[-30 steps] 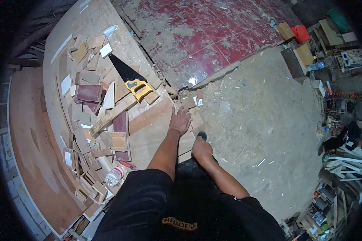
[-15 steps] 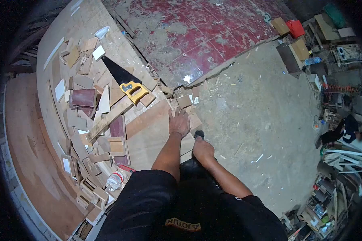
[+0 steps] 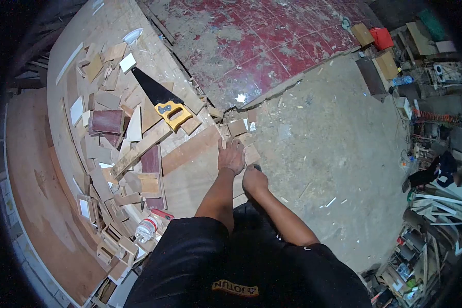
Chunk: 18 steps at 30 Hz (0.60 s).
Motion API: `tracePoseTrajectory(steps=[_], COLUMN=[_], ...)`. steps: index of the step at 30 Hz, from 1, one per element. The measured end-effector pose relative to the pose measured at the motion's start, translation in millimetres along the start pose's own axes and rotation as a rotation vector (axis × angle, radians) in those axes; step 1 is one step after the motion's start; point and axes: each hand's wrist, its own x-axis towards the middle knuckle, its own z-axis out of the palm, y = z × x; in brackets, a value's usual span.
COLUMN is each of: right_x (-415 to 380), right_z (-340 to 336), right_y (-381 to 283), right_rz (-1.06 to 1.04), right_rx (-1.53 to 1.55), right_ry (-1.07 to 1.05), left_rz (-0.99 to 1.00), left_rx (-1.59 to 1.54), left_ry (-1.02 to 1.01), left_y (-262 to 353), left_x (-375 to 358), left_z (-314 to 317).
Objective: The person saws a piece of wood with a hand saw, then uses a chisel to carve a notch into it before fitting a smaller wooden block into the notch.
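Note:
My left hand (image 3: 232, 156) lies with spread fingers on the wooden worktop (image 3: 187, 177), at its right corner. Close beside it, past the worktop's edge, my right hand (image 3: 255, 181) is closed in a fist. What it grips is hidden by the fingers. A small dark rounded shape (image 3: 257, 167) shows just beyond the right knuckles; I cannot make out what it is. Small wood blocks (image 3: 236, 128) lie ahead of my left fingertips. Up and left, a handsaw (image 3: 172, 114) with a yellow handle and dark blade rests on wood offcuts (image 3: 131, 123).
Many wood scraps, a maroon block (image 3: 106, 122) and a clear bottle (image 3: 147, 229) cover the worktop's left side. Bits of wood litter the concrete floor (image 3: 313, 154). A person in dark clothes (image 3: 436, 170) is at the right, among stacked timber.
My right hand has moved slightly up and left, towards my left hand, and covers more of the dark rounded shape. My left hand stays in place on the worktop.

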Motion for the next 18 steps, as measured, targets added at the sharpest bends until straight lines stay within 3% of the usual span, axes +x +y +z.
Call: tracePoseTrajectory(steps=[6,13,18], right_x=[-45.9,0.3,-30.0], right_z=[-19.3,-8.8,-19.2], right_y=[6.0,-3.2,0.1], right_rz=[0.127,-0.023,0.049], right_rx=[0.016,-0.031,0.044], right_ry=[-0.099,-0.054,-0.053], left_rz=[0.005,-0.019,-0.003], left_rx=[-0.019,0.018,0.007], left_ry=[-0.034,-0.104,-0.018], left_y=[-0.7,1.5,1.1], left_x=[0.7,2.6,0.9], left_z=[-2.0,-7.7,-2.9])
